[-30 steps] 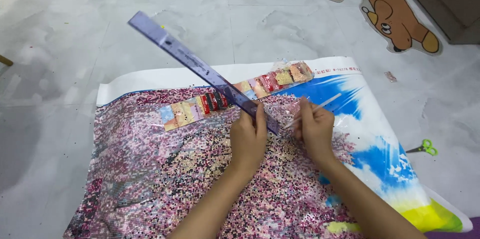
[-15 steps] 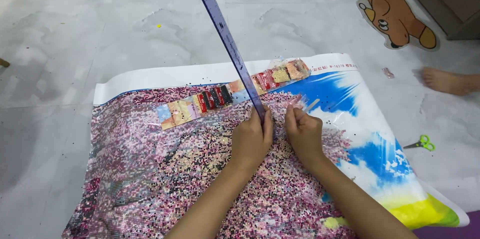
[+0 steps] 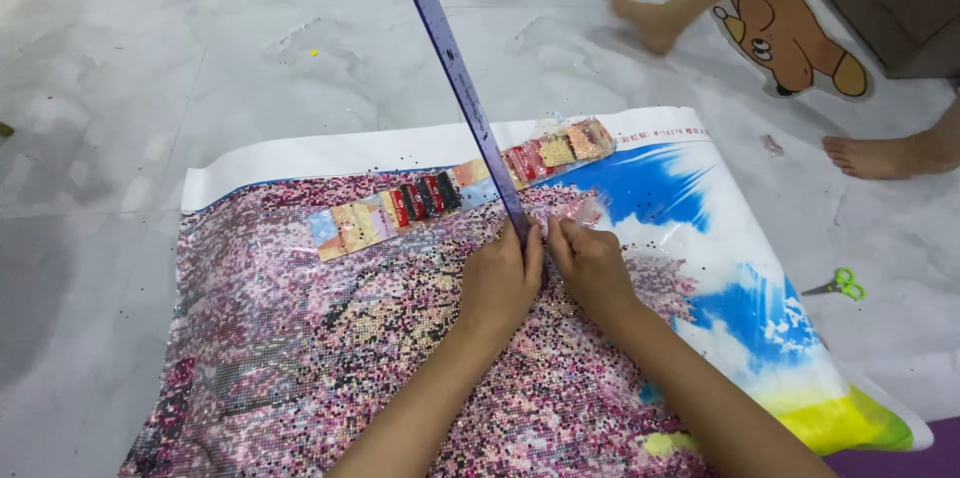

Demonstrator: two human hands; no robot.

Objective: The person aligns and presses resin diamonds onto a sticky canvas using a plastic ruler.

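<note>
At frame centre, the left hand (image 3: 500,283) pinches a purple ruler (image 3: 465,98) by its lower end. The ruler rises from the fingers toward the upper middle. Beside it, the right hand (image 3: 590,268) pinches a small clear bag (image 3: 585,210) over the canvas (image 3: 300,338).

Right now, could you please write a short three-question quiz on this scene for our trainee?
1. True or false: the green scissors lie on the canvas.
2. Which thing do both hands hold at its near end?
A. the bead packet strip
B. the purple ruler
C. the scissors
3. In a few words: where does the ruler's far end point?

Key
1. False: they lie on the floor, off the canvas's right edge.
2. B: the left hand and right hand meet around the ruler's lower end.
3. Away from the person, crossing the strip and reaching out over the floor.
</note>
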